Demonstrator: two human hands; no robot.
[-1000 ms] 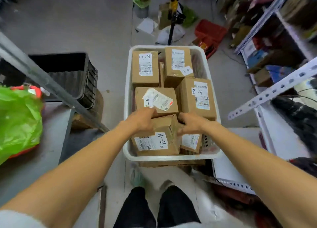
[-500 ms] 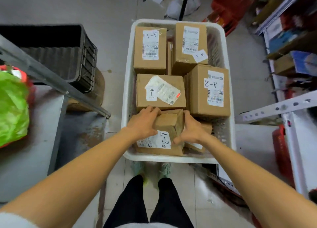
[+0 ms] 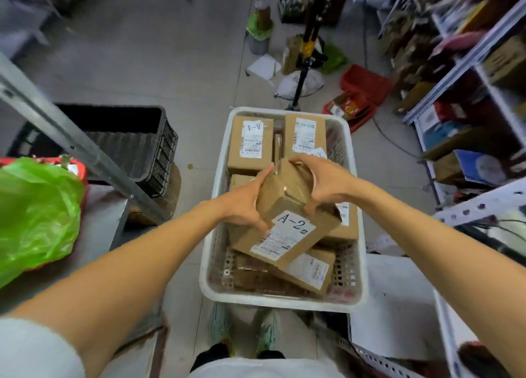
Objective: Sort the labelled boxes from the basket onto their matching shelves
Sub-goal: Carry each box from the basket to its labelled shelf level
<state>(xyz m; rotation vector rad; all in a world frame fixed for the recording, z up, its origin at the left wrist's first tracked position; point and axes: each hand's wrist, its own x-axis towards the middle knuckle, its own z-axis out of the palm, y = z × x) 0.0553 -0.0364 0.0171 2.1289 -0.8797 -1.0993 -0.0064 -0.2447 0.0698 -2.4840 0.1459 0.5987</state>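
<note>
A-2 box [image 3: 287, 215] now lifted clear of basket [image 3: 216, 264] — left hand [image 3: 244, 204], right hand [image 3: 321, 181] fingers curled, gripping it — shelving next.

Metal post [image 3: 71, 141] blocks L side, shelf rail [image 3: 481, 206] crowds R; floor [image 3: 170, 50] ahead open

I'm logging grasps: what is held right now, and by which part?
The A-2 box, tilted above the basket: left hand grips its left side, right hand curls over its top right edge.
</note>
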